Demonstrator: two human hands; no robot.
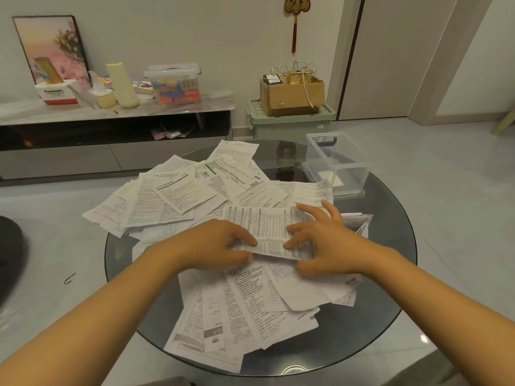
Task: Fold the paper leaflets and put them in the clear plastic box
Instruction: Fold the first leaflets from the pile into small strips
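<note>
Several printed paper leaflets [178, 196] lie spread in a loose heap over a round dark glass table [390, 288]. On top, in the middle, one densely printed leaflet [267, 221] is partly folded. My left hand [214, 246] pinches its near left edge between thumb and fingers. My right hand [326, 240] presses on its right part with spread fingers, the thumb low by the near edge. The clear plastic box [337, 165] stands open at the table's far right, with a pale sheet lying on its floor.
A small folded bundle of paper [359, 221] lies right of my right hand. Beyond the table stand a low TV cabinet [111, 151] with boxes on top, a green storage bin [289, 126] and a cardboard box [289, 96]. A dark object [11, 252] lies on the floor at left.
</note>
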